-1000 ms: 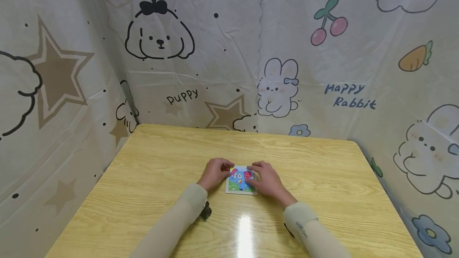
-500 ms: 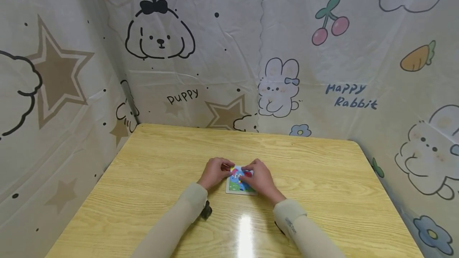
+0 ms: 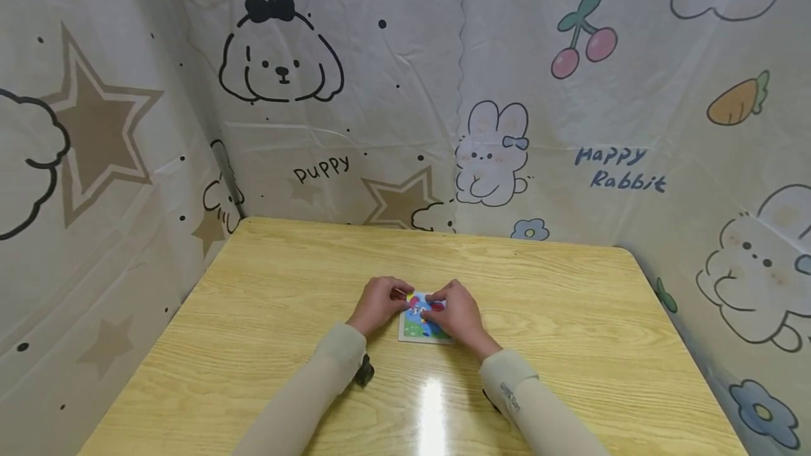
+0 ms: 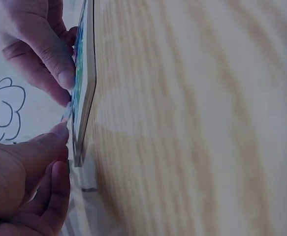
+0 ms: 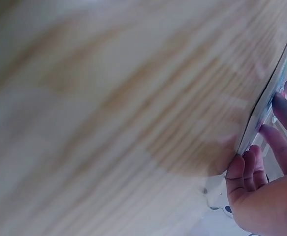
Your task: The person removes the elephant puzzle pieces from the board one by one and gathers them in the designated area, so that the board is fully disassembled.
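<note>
Nearly square board (image 3: 417, 325), flat, green end (image 3: 412, 331) nearest

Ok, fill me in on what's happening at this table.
A person's left hand and right hand are at work on a small, colourful square board lying on the wooden table. The left fingers are at its far left corner; the right hand covers part of its right side. Whether either hand pinches a loose piece is too small to tell.
</note>
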Motion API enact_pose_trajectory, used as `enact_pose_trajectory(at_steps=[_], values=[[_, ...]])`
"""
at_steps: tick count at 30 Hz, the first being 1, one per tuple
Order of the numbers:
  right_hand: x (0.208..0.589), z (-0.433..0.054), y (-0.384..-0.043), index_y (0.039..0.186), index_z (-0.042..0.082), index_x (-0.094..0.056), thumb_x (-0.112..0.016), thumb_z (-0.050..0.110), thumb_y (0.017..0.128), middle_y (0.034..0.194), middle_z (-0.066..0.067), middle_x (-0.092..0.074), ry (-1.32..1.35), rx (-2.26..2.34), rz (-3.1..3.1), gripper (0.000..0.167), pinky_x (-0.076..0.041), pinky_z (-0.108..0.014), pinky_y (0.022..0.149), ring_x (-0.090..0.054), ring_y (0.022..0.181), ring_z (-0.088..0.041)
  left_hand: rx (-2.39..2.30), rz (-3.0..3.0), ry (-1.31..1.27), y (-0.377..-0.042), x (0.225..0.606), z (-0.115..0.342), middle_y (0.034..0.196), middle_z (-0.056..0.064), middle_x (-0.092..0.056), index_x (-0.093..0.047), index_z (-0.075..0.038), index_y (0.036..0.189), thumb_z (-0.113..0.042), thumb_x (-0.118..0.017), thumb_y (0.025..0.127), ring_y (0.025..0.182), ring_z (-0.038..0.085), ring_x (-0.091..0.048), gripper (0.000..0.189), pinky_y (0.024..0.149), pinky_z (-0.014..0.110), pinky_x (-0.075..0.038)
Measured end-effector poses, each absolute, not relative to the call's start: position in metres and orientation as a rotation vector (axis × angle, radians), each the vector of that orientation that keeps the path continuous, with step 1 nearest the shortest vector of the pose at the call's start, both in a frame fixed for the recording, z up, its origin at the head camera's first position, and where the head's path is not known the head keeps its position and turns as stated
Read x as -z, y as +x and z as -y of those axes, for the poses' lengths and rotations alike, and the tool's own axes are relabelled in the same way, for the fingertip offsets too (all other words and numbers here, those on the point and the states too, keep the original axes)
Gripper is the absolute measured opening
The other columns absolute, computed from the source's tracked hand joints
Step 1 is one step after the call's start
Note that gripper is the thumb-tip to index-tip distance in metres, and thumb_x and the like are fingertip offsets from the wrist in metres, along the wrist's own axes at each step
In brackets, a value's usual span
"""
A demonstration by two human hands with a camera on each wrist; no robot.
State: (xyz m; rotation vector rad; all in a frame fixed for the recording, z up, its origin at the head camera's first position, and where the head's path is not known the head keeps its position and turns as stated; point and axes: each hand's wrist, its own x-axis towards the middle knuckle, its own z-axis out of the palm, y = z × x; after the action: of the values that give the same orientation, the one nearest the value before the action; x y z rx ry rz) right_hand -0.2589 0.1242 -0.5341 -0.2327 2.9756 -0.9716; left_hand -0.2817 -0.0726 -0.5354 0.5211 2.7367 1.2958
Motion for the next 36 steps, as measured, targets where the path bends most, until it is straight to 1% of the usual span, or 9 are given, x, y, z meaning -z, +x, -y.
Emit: enact_pose_trajectory(at_steps=[8, 15, 20, 29, 36], values=[[0.533, -0.124, -0.259, 0.109, 0.01, -0.082, -0.091, 0.03, 0.081, 0.103, -0.006, -0.062, -0.216, 0.971, -2.974, 0.035, -0.053, -0.038, 0.083, -0.059, 0.092, -0.019, -1.303, -2.748, 0.537, -0.282, 0.535, 0.073, 0.114, 0.01, -0.077, -0.078, -0.003, 0.115, -0.003, -0.078, 0.091, 0.096, 0.019, -0.073, 0.024, 0.087, 0.037, -0.062], [0.534, -0.126, -0.259, 0.108, 0.01, -0.082, -0.091, 0.029, 0.08, 0.102, -0.006, -0.062, -0.256, 0.969, -2.982, 0.035, -0.052, -0.037, 0.08, -0.058, 0.09, -0.019, -1.359, -2.724, 0.548, -0.28, 0.532, 0.077, 0.113, 0.011, -0.077, -0.078, -0.003, 0.115, -0.004, -0.079, 0.09, 0.096, 0.02, -0.073, 0.024, 0.087, 0.037, -0.062], [0.533, -0.127, -0.259, 0.108, 0.01, -0.083, -0.091, 0.029, 0.08, 0.103, -0.006, -0.062, -0.241, 0.982, -2.978, 0.035, -0.052, -0.038, 0.081, -0.058, 0.091, -0.019, -1.395, -2.703, 0.53, -0.282, 0.528, 0.083, 0.114, 0.011, -0.077, -0.077, -0.003, 0.116, -0.004, -0.079, 0.09, 0.096, 0.02, -0.073, 0.026, 0.087, 0.035, -0.062], [0.532, -0.127, -0.26, 0.108, 0.01, -0.083, -0.091, 0.029, 0.08, 0.103, -0.006, -0.062, -0.242, 0.972, -2.97, 0.035, -0.05, -0.036, 0.079, -0.056, 0.09, -0.019, -1.445, -2.715, 0.439, -0.291, 0.524, 0.101, 0.113, 0.011, -0.077, -0.078, -0.003, 0.115, -0.003, -0.079, 0.089, 0.096, 0.02, -0.074, 0.026, 0.086, 0.033, -0.062], [0.532, -0.126, -0.26, 0.109, 0.01, -0.082, -0.091, 0.029, 0.08, 0.103, -0.005, -0.062, -0.243, 0.979, -2.963, 0.036, -0.048, -0.034, 0.078, -0.055, 0.089, -0.018, -1.481, -2.732, 0.364, -0.298, 0.524, 0.124, 0.111, 0.012, -0.078, -0.079, -0.003, 0.112, -0.002, -0.081, 0.087, 0.095, 0.022, -0.075, 0.025, 0.086, 0.034, -0.062]])
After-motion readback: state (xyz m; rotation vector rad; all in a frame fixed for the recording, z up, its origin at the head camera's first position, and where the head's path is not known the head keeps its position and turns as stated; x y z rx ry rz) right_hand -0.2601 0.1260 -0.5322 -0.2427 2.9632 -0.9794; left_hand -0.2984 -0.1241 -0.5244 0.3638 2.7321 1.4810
